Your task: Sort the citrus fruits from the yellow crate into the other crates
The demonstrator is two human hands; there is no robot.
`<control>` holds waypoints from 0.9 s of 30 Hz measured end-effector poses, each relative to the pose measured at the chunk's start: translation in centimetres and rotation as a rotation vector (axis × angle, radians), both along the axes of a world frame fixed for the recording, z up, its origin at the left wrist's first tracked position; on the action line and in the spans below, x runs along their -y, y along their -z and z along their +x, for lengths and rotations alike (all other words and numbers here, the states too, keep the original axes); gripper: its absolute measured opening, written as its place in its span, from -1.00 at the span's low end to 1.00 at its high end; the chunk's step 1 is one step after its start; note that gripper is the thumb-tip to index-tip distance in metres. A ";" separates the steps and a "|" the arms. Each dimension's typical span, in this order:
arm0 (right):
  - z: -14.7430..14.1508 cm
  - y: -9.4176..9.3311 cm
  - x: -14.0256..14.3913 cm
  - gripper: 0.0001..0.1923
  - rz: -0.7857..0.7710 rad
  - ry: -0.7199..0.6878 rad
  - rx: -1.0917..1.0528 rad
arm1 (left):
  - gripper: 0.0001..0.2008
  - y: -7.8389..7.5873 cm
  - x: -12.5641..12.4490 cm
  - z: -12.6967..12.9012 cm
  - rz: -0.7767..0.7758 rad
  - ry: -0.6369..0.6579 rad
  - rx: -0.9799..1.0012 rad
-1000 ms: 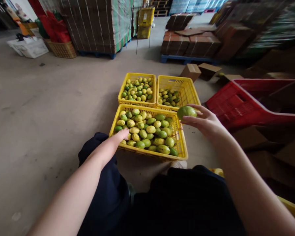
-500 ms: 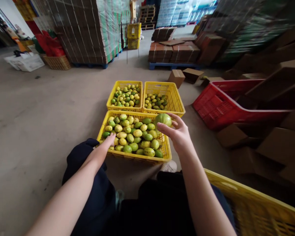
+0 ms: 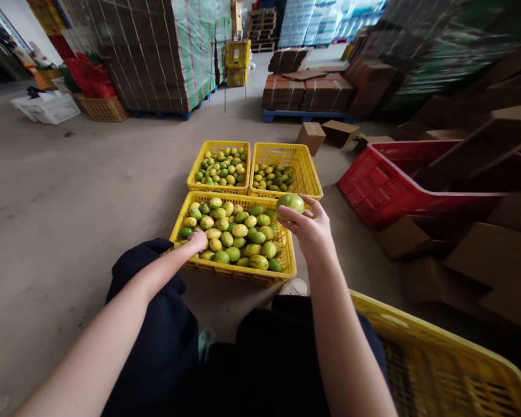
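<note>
My right hand holds a round green fruit above the far right corner of the near yellow crate, which is full of green and yellow fruits. My left hand rests on the fruits at that crate's near left side, fingers curled over one of them; whether it grips is unclear. Behind stand two more yellow crates: the left one nearly full, the right one with fruits only on its floor.
A tilted red crate lies on the right among cardboard boxes. Another yellow crate sits by my right knee. Wrapped pallet stacks and boxes stand at the back. Bare concrete floor spreads to the left.
My view shifted right and down, bringing the near-right yellow crate into sight. My right hand with the green fruit moved left over the near crate's corner. My left hand stayed on the fruits.
</note>
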State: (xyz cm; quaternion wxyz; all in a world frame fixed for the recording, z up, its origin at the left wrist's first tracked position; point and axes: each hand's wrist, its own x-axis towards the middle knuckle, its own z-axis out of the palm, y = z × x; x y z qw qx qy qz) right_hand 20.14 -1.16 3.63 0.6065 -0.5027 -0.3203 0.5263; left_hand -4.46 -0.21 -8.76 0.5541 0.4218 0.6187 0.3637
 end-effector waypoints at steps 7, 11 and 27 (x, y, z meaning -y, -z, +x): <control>-1.2 -0.5 -0.2 -0.47 0.022 -0.093 -0.221 | -0.60 -5.2 -2.2 -4.5 -0.123 0.068 -0.013; -2.7 -1.0 0.1 -0.55 -0.034 -0.130 -0.364 | -0.67 -9.9 -1.5 -3.9 0.001 0.174 0.439; -7.4 0.5 -0.6 -0.75 0.009 -0.223 -0.617 | -0.48 -10.7 0.8 2.1 0.029 0.057 1.134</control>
